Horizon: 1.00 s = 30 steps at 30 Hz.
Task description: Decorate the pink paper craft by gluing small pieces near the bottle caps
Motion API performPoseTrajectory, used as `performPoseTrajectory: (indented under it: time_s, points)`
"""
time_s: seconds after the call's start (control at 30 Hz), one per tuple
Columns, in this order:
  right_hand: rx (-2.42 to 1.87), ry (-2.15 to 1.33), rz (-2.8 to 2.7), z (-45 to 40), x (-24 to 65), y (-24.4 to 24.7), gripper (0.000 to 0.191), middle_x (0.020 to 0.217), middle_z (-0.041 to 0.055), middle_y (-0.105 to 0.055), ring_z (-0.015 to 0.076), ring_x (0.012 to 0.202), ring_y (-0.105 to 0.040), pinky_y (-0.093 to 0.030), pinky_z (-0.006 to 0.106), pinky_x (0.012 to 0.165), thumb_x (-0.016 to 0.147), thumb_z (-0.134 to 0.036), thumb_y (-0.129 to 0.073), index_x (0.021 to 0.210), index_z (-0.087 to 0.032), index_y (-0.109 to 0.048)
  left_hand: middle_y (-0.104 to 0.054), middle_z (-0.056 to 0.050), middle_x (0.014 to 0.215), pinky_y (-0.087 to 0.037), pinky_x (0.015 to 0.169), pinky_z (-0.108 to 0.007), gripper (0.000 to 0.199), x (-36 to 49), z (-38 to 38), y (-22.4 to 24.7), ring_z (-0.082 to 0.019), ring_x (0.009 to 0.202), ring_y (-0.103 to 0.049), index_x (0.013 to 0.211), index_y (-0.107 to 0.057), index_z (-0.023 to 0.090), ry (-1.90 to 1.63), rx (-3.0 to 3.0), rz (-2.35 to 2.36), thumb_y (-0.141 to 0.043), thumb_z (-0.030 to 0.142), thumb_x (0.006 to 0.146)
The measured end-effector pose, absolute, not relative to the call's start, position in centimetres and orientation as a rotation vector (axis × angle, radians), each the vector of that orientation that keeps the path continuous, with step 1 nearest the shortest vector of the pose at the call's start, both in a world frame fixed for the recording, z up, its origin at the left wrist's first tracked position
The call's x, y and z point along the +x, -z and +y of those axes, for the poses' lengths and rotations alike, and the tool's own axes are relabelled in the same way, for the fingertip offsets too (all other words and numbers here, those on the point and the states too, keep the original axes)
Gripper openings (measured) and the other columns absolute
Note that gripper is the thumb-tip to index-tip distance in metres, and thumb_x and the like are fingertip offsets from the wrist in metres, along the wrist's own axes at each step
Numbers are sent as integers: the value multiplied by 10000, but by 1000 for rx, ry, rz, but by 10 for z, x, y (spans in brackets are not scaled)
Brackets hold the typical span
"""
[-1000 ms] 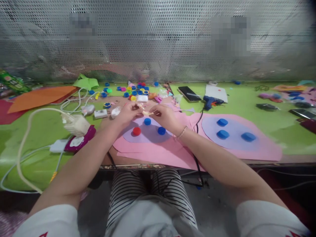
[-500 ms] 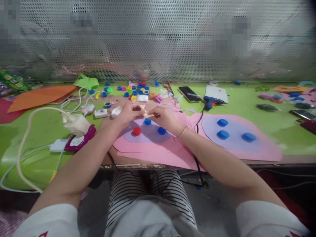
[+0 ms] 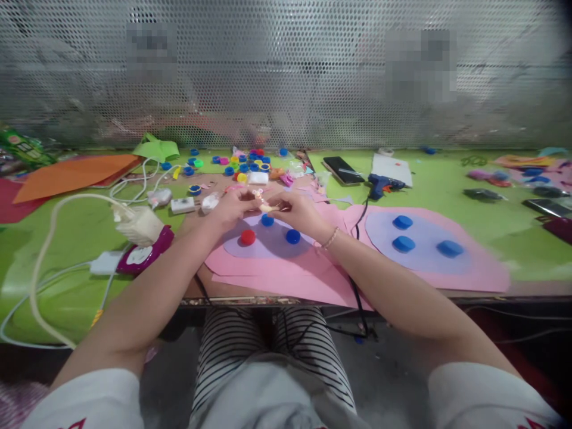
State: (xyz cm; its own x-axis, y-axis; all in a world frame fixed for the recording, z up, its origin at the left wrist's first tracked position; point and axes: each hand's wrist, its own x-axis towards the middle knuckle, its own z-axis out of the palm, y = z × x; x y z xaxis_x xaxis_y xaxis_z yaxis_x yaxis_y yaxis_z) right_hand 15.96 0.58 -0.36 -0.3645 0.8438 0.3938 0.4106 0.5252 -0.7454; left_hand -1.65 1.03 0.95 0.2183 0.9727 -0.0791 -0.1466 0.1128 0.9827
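Between my hands is a small pale figurine (image 3: 258, 195) with round ears, raised over the paper; its exact kind is too small to tell. My left hand (image 3: 235, 205) pinches it from the left. The fingers of my right hand (image 3: 295, 210) are closed at its lower right, on a small cream-coloured piece (image 3: 267, 207) that seems to be part of it. Below lies a lilac paper oval (image 3: 268, 247) on pink paper (image 3: 286, 280). A red bottle cap (image 3: 248, 237) and two blue bottle caps (image 3: 293, 236) sit on the oval, one partly behind my hands.
To the right, pink paper with a lilac oval (image 3: 384, 250) bears three blue caps (image 3: 450, 248). A blue glue gun (image 3: 383, 185), a black phone (image 3: 343, 171) and loose caps (image 3: 254, 159) lie farther back. A purple power strip (image 3: 145, 253) with cables stands left.
Both hands stay almost in place. The cream-coloured piece at my right fingertips has tilted slightly; the papers and caps have not moved.
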Motion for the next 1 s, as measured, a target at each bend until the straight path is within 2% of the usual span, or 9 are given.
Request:
performPoseTrajectory:
  time_s: [0.1,0.37,0.53,0.73,1.0]
  points:
    - [-961,-807,-1948,6,158,3,241,861,53,-648,139,714,-586,-496,279,626,700,-240,-677,922,-159,-630,-610,1,769,-496,764,-319,261,-16,10,-9,-107,716,-599,782,-580,133,-1068,1116,962,-745,123,580]
    - [-961,-690,-1978,2,156,2,145,758,29,-638,122,654,-554,-437,251,577,735,-266,-632,814,-147,-655,-615,0,760,-505,740,-304,293,-16,11,-2,-113,708,-609,818,-592,126,-1058,1177,910,-745,125,567]
    - [-1011,-833,-1895,1,157,0,158,689,23,-629,118,609,-560,-456,250,550,717,-287,-648,772,-139,-656,-617,-8,765,-502,752,-315,276,-16,10,-4,-115,706,-610,815,-602,121,-1055,1165,915,-744,127,577]
    - [-948,-1179,-1729,2,160,-5,156,710,27,-656,110,653,-623,-546,271,658,737,-276,-655,819,-143,-667,-629,-12,801,-499,765,-312,301,-15,9,-6,-121,731,-614,839,-611,132,-1069,1137,817,-738,89,569]
    - [-929,-1261,-1674,0,157,-4,156,733,14,-656,92,652,-617,-558,252,671,730,-271,-673,826,-148,-671,-630,-21,815,-492,754,-302,281,-15,9,-2,-112,727,-604,828,-617,127,-1077,1148,825,-725,64,576]
